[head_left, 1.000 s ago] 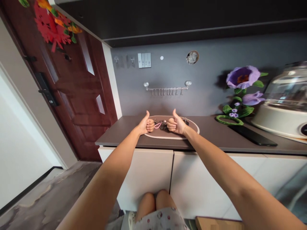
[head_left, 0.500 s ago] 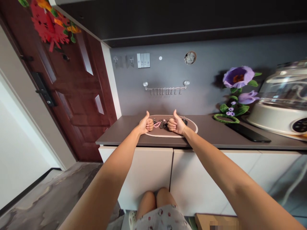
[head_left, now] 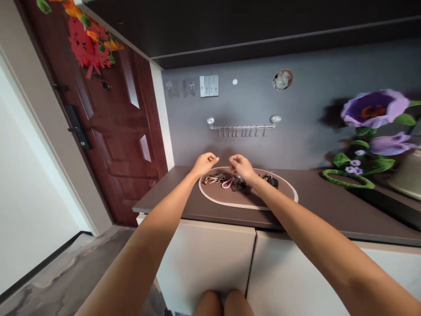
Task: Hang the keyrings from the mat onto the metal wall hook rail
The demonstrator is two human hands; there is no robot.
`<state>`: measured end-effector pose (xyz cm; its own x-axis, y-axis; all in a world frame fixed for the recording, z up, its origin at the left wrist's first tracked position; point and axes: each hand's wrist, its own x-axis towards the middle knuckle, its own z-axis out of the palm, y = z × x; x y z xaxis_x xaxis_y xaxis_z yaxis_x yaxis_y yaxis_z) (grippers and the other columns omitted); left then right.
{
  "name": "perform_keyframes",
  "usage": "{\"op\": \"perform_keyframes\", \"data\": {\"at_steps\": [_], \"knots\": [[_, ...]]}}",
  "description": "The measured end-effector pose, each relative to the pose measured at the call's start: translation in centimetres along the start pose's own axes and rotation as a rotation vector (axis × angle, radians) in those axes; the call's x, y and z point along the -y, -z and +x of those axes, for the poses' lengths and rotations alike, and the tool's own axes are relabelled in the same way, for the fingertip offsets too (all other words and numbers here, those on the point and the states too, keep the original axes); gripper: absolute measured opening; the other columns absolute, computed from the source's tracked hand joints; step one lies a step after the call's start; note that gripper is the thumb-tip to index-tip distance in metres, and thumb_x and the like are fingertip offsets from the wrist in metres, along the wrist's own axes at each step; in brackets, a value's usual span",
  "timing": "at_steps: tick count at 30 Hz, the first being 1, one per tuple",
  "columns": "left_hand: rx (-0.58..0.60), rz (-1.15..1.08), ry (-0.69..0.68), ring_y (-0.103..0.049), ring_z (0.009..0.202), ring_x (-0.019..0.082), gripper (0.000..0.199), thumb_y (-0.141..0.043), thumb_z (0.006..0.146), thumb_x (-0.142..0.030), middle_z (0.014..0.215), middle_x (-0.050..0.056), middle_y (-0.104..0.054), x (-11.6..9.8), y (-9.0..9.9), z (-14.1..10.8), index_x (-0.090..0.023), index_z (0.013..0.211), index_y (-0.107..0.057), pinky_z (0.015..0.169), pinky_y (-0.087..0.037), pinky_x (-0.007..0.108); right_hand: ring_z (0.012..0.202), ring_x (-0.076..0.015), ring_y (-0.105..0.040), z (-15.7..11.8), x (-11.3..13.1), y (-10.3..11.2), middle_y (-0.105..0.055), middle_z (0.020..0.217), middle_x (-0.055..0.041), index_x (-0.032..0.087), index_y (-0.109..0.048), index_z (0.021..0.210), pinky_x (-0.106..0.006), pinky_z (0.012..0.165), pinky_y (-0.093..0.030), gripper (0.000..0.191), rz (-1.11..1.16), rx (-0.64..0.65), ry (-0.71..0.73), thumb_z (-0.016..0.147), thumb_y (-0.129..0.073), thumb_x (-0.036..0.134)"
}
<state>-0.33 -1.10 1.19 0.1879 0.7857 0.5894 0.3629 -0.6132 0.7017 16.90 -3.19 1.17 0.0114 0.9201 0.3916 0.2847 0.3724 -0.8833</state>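
Observation:
My left hand [head_left: 205,163] hovers over the back left part of an oval mat with a pale rim [head_left: 226,204], its fingers curled and thumb close to the fingertips. Facing it, my right hand [head_left: 242,166] is likewise closed, with no object visible in it. A gap separates the two hands. Below them on the mat lie a bunch of keys [head_left: 214,178], a pink strap loop [head_left: 227,183] and dark key fobs or charms [head_left: 239,184]. Another dark item [head_left: 271,181] rests right of my right wrist, partly screened by the forearm.
A hook rail [head_left: 243,127] is fixed to the grey wall. Purple artificial flowers [head_left: 375,112] stand at the right by a black phone-like slab [head_left: 383,206] and a cream appliance [head_left: 408,173]. A dark cabinet [head_left: 230,30] overhangs the counter; a red-brown door [head_left: 112,145] is at left.
Both hands went from fists with raised thumbs to curled fingers with lowered thumbs, lifting off the mat's level. The view moved closer and turned left, uncovering the keys.

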Motion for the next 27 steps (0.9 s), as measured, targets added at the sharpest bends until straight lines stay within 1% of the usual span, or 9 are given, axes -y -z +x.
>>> {"op": "perform_keyframes", "data": {"at_steps": [2, 5, 7, 11, 15, 18, 21, 27], "knots": [[0.015, 0.112, -0.046, -0.043, 0.052, 0.007, 0.023, -0.054, 0.072, -0.037, 0.057, -0.003, -0.051, 0.8, -0.2, 0.0, -0.014, 0.069, -0.056, 0.054, -0.035, 0.02, 0.054, -0.0091, -0.052, 0.6, -0.8, -0.7, -0.056, 0.059, 0.002, 0.018, -0.053, 0.085, -0.022, 0.057, -0.041, 0.011, -0.171, -0.044, 0.077, 0.077, -0.048, 0.023], [0.082, 0.24, -0.089, -0.048, 0.058, 0.009, 0.02, -0.052, 0.073, -0.033, 0.064, -0.001, -0.056, 1.8, -0.2, -0.5, -0.015, 0.074, -0.059, 0.059, -0.037, 0.021, 0.062, -0.0103, -0.054, 0.8, -1.9, -1.1, -0.06, 0.068, -0.0004, 0.017, -0.056, 0.091, -0.025, 0.066, -0.042, 0.017, -0.343, -0.049, 0.178, 0.076, -0.048, 0.022], [0.157, 0.326, -0.13, -0.05, 0.061, 0.01, 0.018, -0.051, 0.074, -0.031, 0.068, -0.001, -0.059, 2.2, 0.0, -0.9, -0.016, 0.076, -0.061, 0.061, -0.038, 0.022, 0.065, -0.0108, -0.055, 0.7, -2.4, -1.0, -0.062, 0.072, -0.0017, 0.017, -0.058, 0.089, -0.024, 0.068, -0.042, 0.017, -0.409, -0.025, 0.207, 0.075, -0.05, 0.021], [0.298, 0.471, -0.227, -0.053, 0.067, 0.011, 0.015, -0.051, 0.074, -0.026, 0.073, 0.0, -0.061, 2.7, 0.6, -1.2, -0.017, 0.075, -0.063, 0.065, -0.039, 0.023, 0.067, -0.0108, -0.055, 0.7, -2.9, -0.7, -0.064, 0.076, -0.0023, 0.017, -0.062, 0.083, -0.023, 0.068, -0.042, 0.013, -0.526, 0.064, 0.269, 0.074, -0.052, 0.019], [0.389, 0.502, -0.263, -0.054, 0.071, 0.012, 0.015, -0.054, 0.073, -0.029, 0.074, 0.0, -0.061, 3.1, 0.7, -1.1, -0.018, 0.078, -0.064, 0.067, -0.039, 0.023, 0.069, -0.0114, -0.056, 0.9, -3.1, -0.5, -0.065, 0.08, -0.0034, 0.016, -0.063, 0.085, -0.022, 0.07, -0.041, 0.015, -0.638, 0.131, 0.315, 0.074, -0.053, 0.017], [0.422, 0.518, -0.279, -0.053, 0.073, 0.013, 0.017, -0.056, 0.072, -0.032, 0.077, 0.001, -0.06, 3.2, 0.5, -1.1, -0.018, 0.081, -0.063, 0.066, -0.039, 0.024, 0.068, -0.011, -0.056, 0.8, -3.0, -0.6, -0.065, 0.079, -0.003, 0.016, -0.062, 0.086, -0.021, 0.069, -0.041, 0.016, -0.661, 0.169, 0.305, 0.074, -0.053, 0.017], [0.442, 0.559, -0.284, -0.053, 0.076, 0.014, 0.016, -0.058, 0.071, -0.031, 0.078, 0.002, -0.059, 3.1, 0.4, -1.2, -0.018, 0.079, -0.063, 0.068, -0.039, 0.024, 0.066, -0.0105, -0.056, 0.7, -2.9, -0.8, -0.065, 0.077, -0.0023, 0.017, -0.062, 0.085, -0.02, 0.067, -0.04, 0.015, -0.673, 0.2, 0.296, 0.073, -0.053, 0.016], [0.452, 0.591, -0.3, -0.052, 0.079, 0.015, 0.013, -0.054, 0.074, -0.029, 0.078, 0.003, -0.058, 3.1, 0.3, -1.2, -0.018, 0.076, -0.062, 0.071, -0.039, 0.026, 0.063, -0.0096, -0.055, 0.7, -3.0, -0.9, -0.065, 0.074, -0.0013, 0.017, -0.062, 0.083, -0.019, 0.064, -0.039, 0.014, -0.694, 0.253, 0.309, 0.073, -0.052, 0.014]]}}
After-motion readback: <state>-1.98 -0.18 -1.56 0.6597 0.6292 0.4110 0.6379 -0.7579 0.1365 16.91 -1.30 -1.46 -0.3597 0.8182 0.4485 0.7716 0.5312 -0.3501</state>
